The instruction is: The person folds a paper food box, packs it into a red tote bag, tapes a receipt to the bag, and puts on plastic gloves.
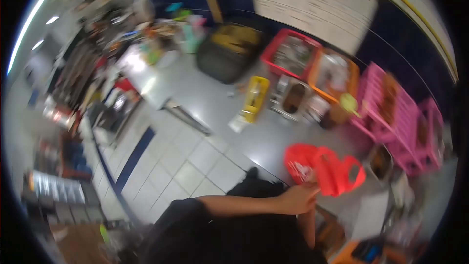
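A red plastic carrier bag (pixel 337 176) with white print on one side hangs over the right part of the metal counter, its loop handles spread to the right. My left hand (pixel 300 198) reaches across from the left, its fingers closed on the bag's lower gathered part. My right forearm rises from below, and my right hand (pixel 310 186) is mostly hidden behind the left one at the bag. Its fingers are too covered and blurred to make out.
The steel counter (pixel 229 142) carries a yellow tray (pixel 255 99), metal containers (pixel 291 99), a red basket (pixel 291 53), an orange basket (pixel 334 75) and pink crates (pixel 391 110). A black bin (pixel 229 54) stands near the wall. Tiled floor (pixel 178 176) lies left. An orange box (pixel 359 253) sits lower right.
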A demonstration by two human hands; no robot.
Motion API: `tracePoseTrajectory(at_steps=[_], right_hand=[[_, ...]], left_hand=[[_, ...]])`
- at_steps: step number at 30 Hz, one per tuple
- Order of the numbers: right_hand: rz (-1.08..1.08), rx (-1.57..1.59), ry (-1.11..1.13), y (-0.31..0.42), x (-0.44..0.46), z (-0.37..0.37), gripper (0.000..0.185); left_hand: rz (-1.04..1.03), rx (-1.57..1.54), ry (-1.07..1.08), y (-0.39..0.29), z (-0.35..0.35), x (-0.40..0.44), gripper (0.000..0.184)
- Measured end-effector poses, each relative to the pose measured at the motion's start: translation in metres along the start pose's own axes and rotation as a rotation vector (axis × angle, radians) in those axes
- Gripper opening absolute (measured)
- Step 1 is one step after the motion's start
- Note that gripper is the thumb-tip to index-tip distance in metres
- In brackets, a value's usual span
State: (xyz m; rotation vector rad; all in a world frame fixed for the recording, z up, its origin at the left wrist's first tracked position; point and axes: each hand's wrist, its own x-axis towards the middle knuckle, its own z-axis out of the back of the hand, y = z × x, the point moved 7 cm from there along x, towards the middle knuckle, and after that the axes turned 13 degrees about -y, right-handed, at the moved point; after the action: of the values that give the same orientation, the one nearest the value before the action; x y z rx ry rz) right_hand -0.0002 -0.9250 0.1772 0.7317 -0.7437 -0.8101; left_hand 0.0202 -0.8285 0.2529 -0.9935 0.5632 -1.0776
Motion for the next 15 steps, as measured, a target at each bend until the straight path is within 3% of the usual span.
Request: tracePoseTrajectory(at_steps=[2,4,6,9,11,13,15], right_hand=[[-0.188,0.239,-0.065,-0.013,0.014,0.002,0.058],[-0.364,0.500,-0.165,-0.026,0.029,0.019,0.054],[-0.472,0.732,-0.234,-0.024,0.037,0.038,0.051],[-0.598,1.083,-0.215,0.029,0.042,0.052,0.050],[-0.740,1.355,-0.070,0.078,0.037,0.060,0.049],[-0.659,1.476,0.086,0.106,0.029,0.059,0.051],[-0.534,1.524,0.215,0.134,0.021,0.058,0.059]], left_hand=[[0.025,-0.258,0.462,-0.025,0.009,-0.030,0.040],[-0.070,-0.229,0.293,-0.016,0.035,-0.047,0.033],[0.318,0.020,0.186,0.035,0.056,-0.047,0.050],[0.072,0.272,-0.437,0.038,0.117,-0.032,0.070],[-0.138,0.366,-0.333,0.035,0.119,-0.019,0.088],[-0.305,0.294,-0.271,0.020,0.125,-0.016,0.095],[-0.453,0.031,-0.245,-0.011,0.133,-0.020,0.091]])
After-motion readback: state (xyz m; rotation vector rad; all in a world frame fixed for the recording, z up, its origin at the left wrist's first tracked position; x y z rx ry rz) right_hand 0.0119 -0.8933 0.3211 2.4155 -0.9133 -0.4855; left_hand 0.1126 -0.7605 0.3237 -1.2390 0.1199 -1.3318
